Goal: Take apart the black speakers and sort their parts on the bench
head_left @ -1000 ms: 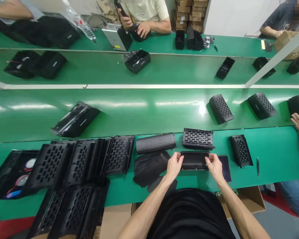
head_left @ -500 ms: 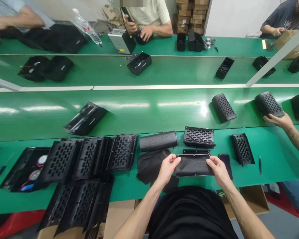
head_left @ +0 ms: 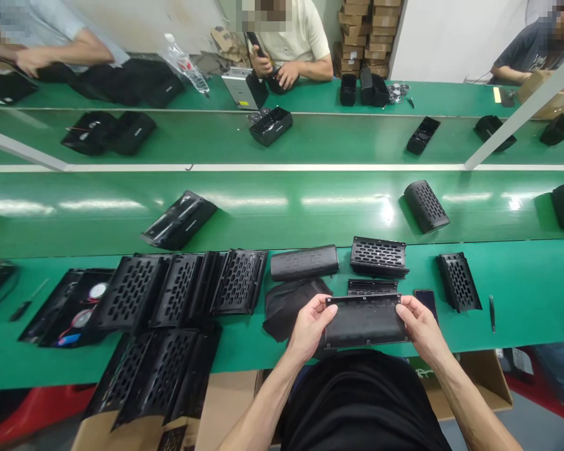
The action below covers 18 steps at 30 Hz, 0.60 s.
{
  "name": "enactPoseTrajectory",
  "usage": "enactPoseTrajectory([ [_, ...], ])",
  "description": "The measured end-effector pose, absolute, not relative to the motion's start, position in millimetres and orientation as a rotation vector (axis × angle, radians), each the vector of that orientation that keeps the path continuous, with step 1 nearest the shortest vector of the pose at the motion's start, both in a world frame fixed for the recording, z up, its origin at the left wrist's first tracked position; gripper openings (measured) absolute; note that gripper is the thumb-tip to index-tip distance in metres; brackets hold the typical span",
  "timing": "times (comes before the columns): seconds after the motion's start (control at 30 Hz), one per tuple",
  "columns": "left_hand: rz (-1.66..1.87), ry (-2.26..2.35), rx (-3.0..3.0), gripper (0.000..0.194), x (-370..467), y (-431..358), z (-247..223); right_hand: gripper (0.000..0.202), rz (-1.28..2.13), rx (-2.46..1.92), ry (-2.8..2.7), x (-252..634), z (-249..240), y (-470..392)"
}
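A rectangular black panel (head_left: 366,322) spans crosswise between hands (head_left: 311,327) at its upper corners.

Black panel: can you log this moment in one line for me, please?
panel: held at both ends | left hand: left end | right hand: right end | grille: on table beyond panel | phone: beside right hand

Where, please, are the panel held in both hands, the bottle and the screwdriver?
Panel (head_left: 366,324), head view: middle of its broad face.
Bottle (head_left: 185,64), head view: its label.
Screwdriver (head_left: 19,311), head view: its handle.
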<state>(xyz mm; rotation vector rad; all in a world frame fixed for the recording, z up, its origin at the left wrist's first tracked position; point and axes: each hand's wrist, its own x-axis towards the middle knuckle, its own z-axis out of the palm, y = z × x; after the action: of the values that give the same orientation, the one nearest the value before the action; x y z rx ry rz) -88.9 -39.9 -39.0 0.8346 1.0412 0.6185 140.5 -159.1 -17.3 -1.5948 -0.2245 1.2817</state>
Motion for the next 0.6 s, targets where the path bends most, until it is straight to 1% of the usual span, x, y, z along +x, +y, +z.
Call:
enactPoseTrajectory([
  [0.17, 0.646, 1.046, 0.854, 0.042, -92, -44, -38, 0.049, 1.268, -1.598, -0.259, 141, -15, -166],
  [0.33, 0.641, 0.895, 0.852, 0.045, -103, -46, -34, 0.048, 1.241, -1.591, -0.299, 141, -7, -170],
  [0.6, 0.594, 0.813, 0.961, 0.043, -125, -47, -27, 0.035, 1.169, -1.562, -0.485, 143, 5, -175],
])
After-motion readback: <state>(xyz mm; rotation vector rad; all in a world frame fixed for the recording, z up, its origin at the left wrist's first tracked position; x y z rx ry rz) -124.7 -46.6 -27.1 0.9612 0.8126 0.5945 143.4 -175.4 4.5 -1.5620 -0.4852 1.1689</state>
